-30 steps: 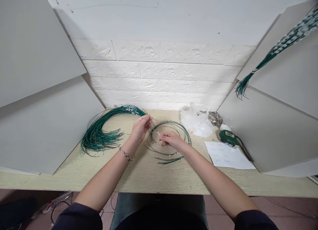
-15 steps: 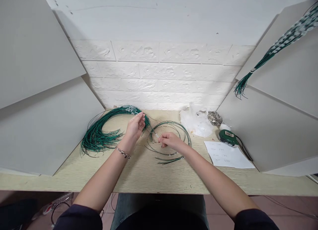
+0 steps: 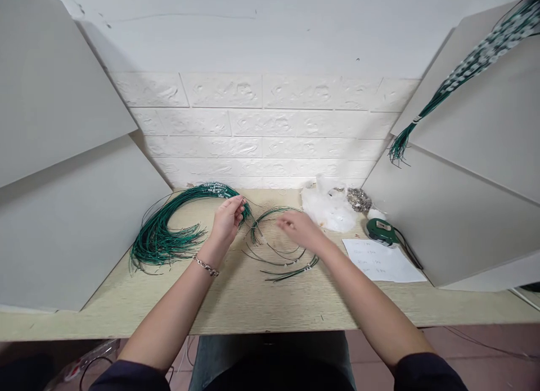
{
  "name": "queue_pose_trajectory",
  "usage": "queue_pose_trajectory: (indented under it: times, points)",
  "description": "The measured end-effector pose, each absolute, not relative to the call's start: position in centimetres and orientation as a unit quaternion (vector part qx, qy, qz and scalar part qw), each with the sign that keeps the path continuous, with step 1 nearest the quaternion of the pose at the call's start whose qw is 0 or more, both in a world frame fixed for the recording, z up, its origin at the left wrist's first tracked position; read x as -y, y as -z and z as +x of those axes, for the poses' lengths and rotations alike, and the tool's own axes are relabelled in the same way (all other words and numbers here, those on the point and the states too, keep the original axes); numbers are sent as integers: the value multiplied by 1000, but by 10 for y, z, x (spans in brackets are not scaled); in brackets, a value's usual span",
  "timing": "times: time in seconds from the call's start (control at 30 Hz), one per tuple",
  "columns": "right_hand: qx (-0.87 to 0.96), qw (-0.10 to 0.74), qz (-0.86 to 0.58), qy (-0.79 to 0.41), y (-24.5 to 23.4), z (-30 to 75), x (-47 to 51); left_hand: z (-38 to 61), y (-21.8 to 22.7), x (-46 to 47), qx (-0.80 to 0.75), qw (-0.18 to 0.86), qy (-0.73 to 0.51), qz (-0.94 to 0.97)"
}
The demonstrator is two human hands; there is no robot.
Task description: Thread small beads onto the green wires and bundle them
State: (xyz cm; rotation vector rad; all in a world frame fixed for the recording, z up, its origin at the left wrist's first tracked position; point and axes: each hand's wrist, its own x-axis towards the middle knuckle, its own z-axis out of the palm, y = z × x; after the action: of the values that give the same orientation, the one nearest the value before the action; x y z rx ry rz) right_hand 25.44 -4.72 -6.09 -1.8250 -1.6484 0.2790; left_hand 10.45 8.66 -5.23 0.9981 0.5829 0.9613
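A large bundle of green wires (image 3: 162, 233) curves across the left of the wooden table (image 3: 253, 301), its far end carrying small white beads. My left hand (image 3: 226, 219), with a bracelet on the wrist, pinches its fingers on wires at that beaded end. A smaller loop of green wires (image 3: 280, 261) lies in the middle of the table. My right hand (image 3: 297, 228) hovers over the far side of this loop. It is smeared by motion, so its fingers do not show clearly.
A white plastic bag (image 3: 329, 210) and a heap of small grey metal parts (image 3: 358, 198) lie at the back right. A green tape measure (image 3: 378, 229) sits beside a paper sheet (image 3: 382, 260). Grey panels (image 3: 71, 211) wall both sides. Another wire bundle (image 3: 455, 79) hangs at upper right.
My right hand has let its pinch loosen and swung right and farther back over the small loop. My left hand drew back slightly to the bundle's beaded end. The camera tilted a little.
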Motion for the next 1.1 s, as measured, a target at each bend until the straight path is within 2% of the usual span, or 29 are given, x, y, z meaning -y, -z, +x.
queue_pose_trajectory:
  times: [0.07, 0.13, 0.33, 0.43, 0.67, 0.93, 1.0, 1.1]
  points:
    - [563, 336, -755, 20, 46, 282, 52, 105, 52, -83, -275, 719, -427, 474]
    - [473, 334, -811, 87, 37, 312, 58, 106, 51, -78, -283, 711, -416, 491]
    - [371, 99, -923, -1, 51, 363, 78, 110, 49, -65, -282, 724, -384, 500]
    - [345, 57, -936, -27, 63, 368, 85, 111, 51, -61, -274, 729, -369, 508]
    - [368, 67, -927, -35, 76, 369, 83, 114, 58, -56, -260, 725, -328, 548]
    - [365, 85, -927, 23, 76, 368, 80, 116, 63, -54, -256, 717, -292, 579]
    - [381, 125, -914, 63, 72, 360, 76, 116, 64, -54, -254, 717, -294, 579]
    - [475, 228, -847, 71, 72, 338, 62, 117, 65, -54, -252, 715, -293, 583]
